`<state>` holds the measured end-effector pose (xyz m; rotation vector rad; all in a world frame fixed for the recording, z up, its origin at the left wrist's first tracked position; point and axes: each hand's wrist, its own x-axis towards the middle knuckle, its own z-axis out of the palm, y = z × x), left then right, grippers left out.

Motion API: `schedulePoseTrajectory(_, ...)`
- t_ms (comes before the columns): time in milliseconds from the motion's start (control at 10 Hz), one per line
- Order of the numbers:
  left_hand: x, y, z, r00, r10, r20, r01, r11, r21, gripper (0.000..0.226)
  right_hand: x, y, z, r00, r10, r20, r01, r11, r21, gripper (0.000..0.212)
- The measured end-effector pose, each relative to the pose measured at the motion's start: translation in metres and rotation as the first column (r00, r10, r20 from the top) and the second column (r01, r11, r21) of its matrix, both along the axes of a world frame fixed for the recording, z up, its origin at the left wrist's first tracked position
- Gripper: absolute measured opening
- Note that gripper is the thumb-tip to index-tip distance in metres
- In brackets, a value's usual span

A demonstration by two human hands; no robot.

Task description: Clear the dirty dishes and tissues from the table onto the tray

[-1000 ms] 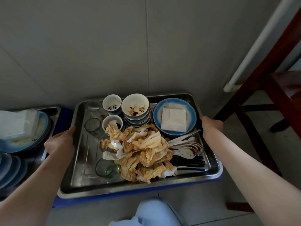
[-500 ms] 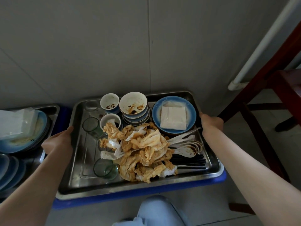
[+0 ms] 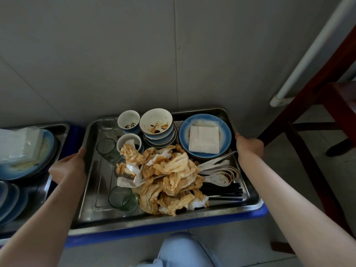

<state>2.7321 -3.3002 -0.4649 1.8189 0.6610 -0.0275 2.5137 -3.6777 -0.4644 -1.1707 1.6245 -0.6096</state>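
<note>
two hands (image 3: pixel 67 168) (image 3: pixel 248 145) grip one tray (image 3: pixel 154 221) holding three glasses (image 3: pixel 107 149).

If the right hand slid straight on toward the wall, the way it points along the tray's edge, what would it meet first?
Probably nothing before the grey wall: the right hand grips the steel tray's right rim near its far corner, though depth is unclear.

A: So what are the hands doing here?

B: Both bare forearms are reaching in from the near corners. The left hand (image 3: pixel 67 167) is curling over the left rim of the tray (image 3: pixel 154 223), thumb lying along the top edge, fingers going out of sight below.

A: And the other one?

B: The right hand (image 3: pixel 248 146) is gripping the far right rim, knuckles up, fingers wrapping the edge. A knee in pale trousers is poking in at the near edge.
</note>
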Motion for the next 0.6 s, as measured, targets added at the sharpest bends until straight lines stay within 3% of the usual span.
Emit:
schedulePoseTrajectory(100, -0.004, -0.005, -0.001, 0.998, 0.055, -0.003, -0.054, 0.997, 0.056, 0.031, -0.002, 0.002, 0.0, 0.999, 0.017, 0.028, -0.016, 1.0, -0.017, 0.028)
schedulePoseTrajectory(200, -0.01, -0.009, 0.005, 0.998, 0.063, 0.022, -0.063, 0.998, 0.008, 0.038, -0.003, 0.005, 0.001, 0.995, 0.055, 0.081, -0.051, 0.997, -0.051, 0.028)
schedulePoseTrajectory(400, -0.019, -0.016, 0.024, 0.995, 0.071, 0.068, -0.065, 0.994, -0.093, 0.042, -0.004, 0.01, 0.007, 0.983, 0.132, 0.124, -0.116, 0.985, -0.127, 0.048)
schedulePoseTrajectory(600, -0.026, -0.027, 0.038, 0.991, 0.032, 0.13, -0.026, 0.998, -0.049, 0.055, 0.0, 0.022, 0.027, 0.938, 0.344, 0.034, -0.317, 0.896, -0.311, 0.065)
